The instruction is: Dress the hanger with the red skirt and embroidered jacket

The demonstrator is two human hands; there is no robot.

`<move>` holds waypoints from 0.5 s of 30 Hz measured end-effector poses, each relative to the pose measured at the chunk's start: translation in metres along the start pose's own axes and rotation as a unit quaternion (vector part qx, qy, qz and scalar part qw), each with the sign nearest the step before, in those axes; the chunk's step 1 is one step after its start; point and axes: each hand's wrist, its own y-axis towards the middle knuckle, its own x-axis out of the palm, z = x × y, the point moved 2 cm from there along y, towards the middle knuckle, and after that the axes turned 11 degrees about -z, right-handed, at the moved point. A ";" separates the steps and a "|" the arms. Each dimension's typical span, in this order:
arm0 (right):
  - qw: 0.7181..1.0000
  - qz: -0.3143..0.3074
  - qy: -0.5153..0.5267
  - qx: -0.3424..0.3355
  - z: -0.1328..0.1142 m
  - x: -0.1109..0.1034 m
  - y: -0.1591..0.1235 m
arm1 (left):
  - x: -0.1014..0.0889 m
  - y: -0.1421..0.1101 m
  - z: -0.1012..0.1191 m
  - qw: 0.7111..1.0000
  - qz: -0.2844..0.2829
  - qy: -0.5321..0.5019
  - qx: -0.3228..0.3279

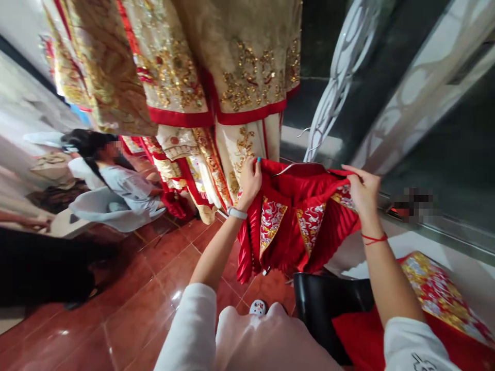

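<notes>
A red pleated skirt (284, 216) with pointed gold-and-silver embroidered panels hangs stretched between my two hands, in front of me at waist height. My left hand (250, 183) is closed on one end of its waistband, the thumb on top. At the other end my right hand (363, 189) pinches the waistband, with some fingers hidden behind the cloth. The top of the skirt gapes a little between them. A thin pale curved strip runs along its far upper edge; I cannot tell what it is.
Embroidered cream-and-red garments (247, 77) hang just ahead. A white scrollwork metal stand (332, 93) rises beyond the skirt. At lower right are a black chair (320, 293) and red embroidered cloth (436, 288). Leftward, a person (129, 183) sits in a pale chair (104, 206).
</notes>
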 end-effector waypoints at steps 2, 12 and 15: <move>0.998 0.054 0.013 -0.019 -0.003 0.002 -0.004 | 0.006 -0.020 0.009 0.990 0.131 0.045 0.028; 0.996 -0.078 -0.024 -0.047 0.021 -0.006 -0.045 | -0.021 -0.072 -0.033 0.973 -0.025 0.195 0.125; 0.998 -0.040 -0.039 -0.025 0.016 0.007 -0.066 | -0.029 -0.067 -0.043 0.970 -0.043 0.201 0.129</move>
